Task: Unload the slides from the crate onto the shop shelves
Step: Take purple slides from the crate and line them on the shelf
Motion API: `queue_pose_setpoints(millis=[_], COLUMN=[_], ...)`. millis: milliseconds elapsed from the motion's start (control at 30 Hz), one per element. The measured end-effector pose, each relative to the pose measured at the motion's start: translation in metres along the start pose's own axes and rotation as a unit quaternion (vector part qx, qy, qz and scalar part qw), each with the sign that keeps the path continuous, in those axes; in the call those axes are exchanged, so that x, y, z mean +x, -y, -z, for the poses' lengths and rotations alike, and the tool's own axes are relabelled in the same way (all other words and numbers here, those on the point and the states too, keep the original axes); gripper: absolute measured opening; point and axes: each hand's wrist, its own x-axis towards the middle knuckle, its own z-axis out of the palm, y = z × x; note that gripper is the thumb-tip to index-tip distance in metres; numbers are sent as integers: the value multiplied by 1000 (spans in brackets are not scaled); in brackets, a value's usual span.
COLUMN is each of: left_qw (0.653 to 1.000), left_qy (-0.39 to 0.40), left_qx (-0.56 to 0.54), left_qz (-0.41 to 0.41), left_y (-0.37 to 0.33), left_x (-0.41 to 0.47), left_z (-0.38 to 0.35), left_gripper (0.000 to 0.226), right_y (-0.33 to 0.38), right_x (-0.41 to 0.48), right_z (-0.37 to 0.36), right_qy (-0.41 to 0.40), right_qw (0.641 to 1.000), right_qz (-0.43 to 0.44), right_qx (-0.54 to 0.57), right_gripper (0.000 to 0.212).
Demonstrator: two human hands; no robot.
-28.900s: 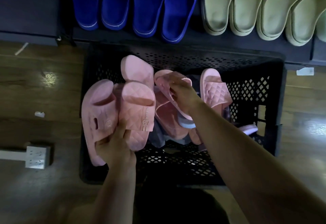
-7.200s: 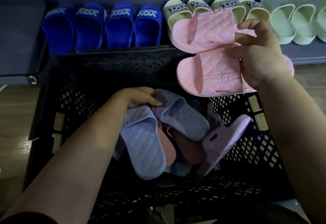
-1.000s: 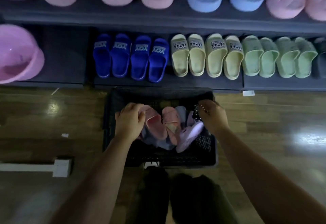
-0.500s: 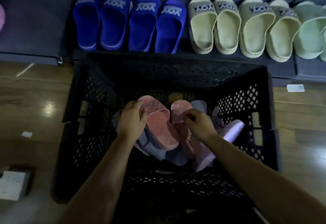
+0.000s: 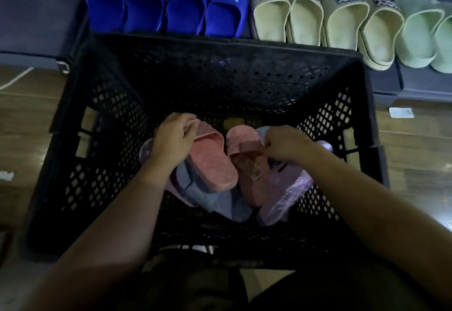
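We start with the wooden floor [image 5: 27, 124] and the low dark shelf [image 5: 36, 17] along the top of the view, where blue slides [image 5: 166, 7], cream slides [image 5: 318, 17] and pale green slides [image 5: 425, 34] already stand in a row. Hard against the shelf sits the black perforated crate [image 5: 102, 124], which fills most of what we see.

Down at the bottom of the crate lies what is left to unload: two pink slides side by side, the left pink slide [image 5: 212, 163] and the right pink slide [image 5: 247, 163], resting on top of a blue-grey slide [image 5: 215, 198] and a lilac slide [image 5: 286, 198]. The right pink one carries a small tag [image 5: 256, 172] on its footbed.

Our left hand [image 5: 172, 139] is closed over the strap end of the left pink slide. Our right hand [image 5: 286, 143] has its fingers pinched together on the strap edge of the right pink slide.

We judge these slides to be light, soft foam, springy rather than fragile, with a quilted strap that gives good grip. The strap arch looks the best hold, since a thumb can hook under it; the smooth footbed would slip more easily. Lifting the pair could drag the loose slides beneath, so a straight upward pull seems wise.
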Motion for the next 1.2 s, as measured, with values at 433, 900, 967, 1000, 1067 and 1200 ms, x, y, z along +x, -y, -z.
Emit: queue_pose_setpoints(millis=[433, 900, 967, 1000, 1067, 1200], left_qw=[1000, 1000, 1000, 1000, 1000, 999], left_qy=[9, 3, 4, 5, 8, 13], left_qx=[3, 5, 9, 10, 11, 8], left_qz=[19, 19, 18, 17, 18, 32], left_y=[-6, -9, -10, -10, -10, -7], left_x=[0, 1, 1, 1, 1, 3], left_z=[0, -1, -1, -1, -2, -1], left_gripper=[30, 29, 29, 29, 29, 30], right_y=[-11, -39, -39, -39, -36, -34], right_x=[-17, -36, -42, -46, -52, -64], right_z=[-3, 23, 30, 35, 46, 72], right_qy=[207, 113, 110, 110, 107, 74], right_qw=[968, 989, 988, 988, 988, 989], right_qz=[-45, -41, -27, -14, 13, 68], right_qx=[-131, 90, 103, 109, 106, 111], right_gripper=[79, 22, 8, 10, 12, 14])
